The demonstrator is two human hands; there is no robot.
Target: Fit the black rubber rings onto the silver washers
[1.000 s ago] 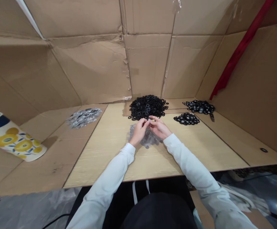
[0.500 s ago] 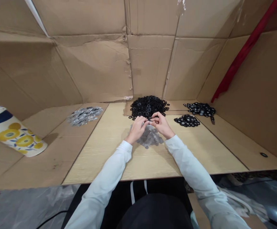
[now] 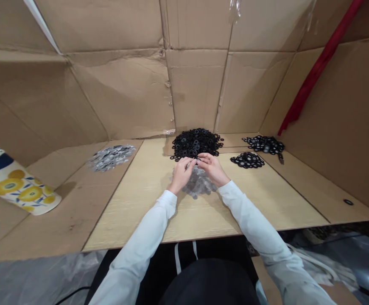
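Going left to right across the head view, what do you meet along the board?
flowered cup → silvery washer pile → left hand → right hand → small black washer pile → lone black washer

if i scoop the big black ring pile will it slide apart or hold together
The black rings look like flat washers, maybe rubber or plastic, so each is probably light. They lie loosely heaped with strays at the edge, so a scoop would likely slide apart. Flat ones should stay put on the pale board; one on edge might roll.
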